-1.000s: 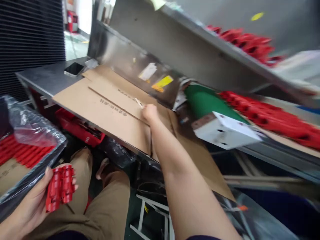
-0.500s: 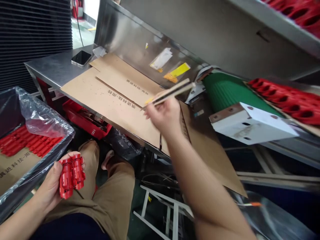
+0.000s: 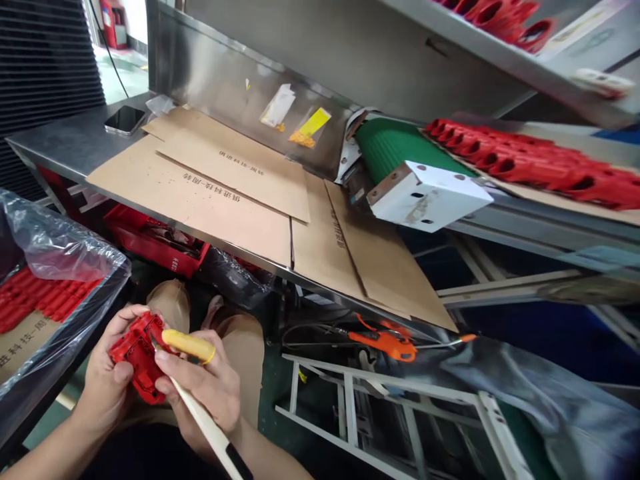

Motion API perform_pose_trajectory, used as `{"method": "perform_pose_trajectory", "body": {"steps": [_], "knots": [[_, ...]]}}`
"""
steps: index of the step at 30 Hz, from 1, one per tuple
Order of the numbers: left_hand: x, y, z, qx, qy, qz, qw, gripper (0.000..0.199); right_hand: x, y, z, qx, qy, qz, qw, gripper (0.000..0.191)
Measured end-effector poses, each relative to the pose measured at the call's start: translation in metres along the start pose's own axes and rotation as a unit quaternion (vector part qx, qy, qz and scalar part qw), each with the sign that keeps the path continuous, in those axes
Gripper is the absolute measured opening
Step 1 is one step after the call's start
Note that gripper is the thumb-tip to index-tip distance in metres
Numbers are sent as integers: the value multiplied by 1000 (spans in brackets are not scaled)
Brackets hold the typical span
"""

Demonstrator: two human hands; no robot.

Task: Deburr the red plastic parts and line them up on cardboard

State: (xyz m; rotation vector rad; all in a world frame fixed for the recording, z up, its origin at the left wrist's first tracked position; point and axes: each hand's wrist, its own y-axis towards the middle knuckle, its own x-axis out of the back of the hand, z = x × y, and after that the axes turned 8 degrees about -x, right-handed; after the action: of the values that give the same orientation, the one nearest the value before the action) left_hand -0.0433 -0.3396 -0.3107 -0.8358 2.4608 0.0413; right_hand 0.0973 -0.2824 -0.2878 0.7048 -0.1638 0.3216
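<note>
My left hand grips a red moulded plastic part low over my lap. My right hand is close beside it, holding a slim hand tool with a yellow grip and a long white shaft ending in black. The tool's small metal tip appears to touch the red part's edge. My fingers and the tool hide part of the red piece.
Flat cardboard sheets lie on a steel bench, with a phone beyond them. Red parts lie beside a green ribbed belt. A plastic-lined bin holding red parts stands left; orange-handled pliers lie low right.
My right hand has left the cardboard and come down to the red part with the tool. The cardboard now lies flat and uncovered, and the view has shifted.
</note>
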Motion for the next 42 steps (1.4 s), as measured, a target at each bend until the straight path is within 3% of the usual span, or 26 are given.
{"method": "perform_pose_trajectory", "body": {"steps": [4,9,42], "knots": [[-9,-6,-3,-11,2,-16,1000,89,-5,0,1,27,-21,-11,999,31],[-7,-7,-5,-25,21,-3,999,85,-6,1,5,35,-41,-4,999,29],[-11,-8,-6,-23,41,-22,999,92,-9,-10,3,22,-38,-16,999,32]]}}
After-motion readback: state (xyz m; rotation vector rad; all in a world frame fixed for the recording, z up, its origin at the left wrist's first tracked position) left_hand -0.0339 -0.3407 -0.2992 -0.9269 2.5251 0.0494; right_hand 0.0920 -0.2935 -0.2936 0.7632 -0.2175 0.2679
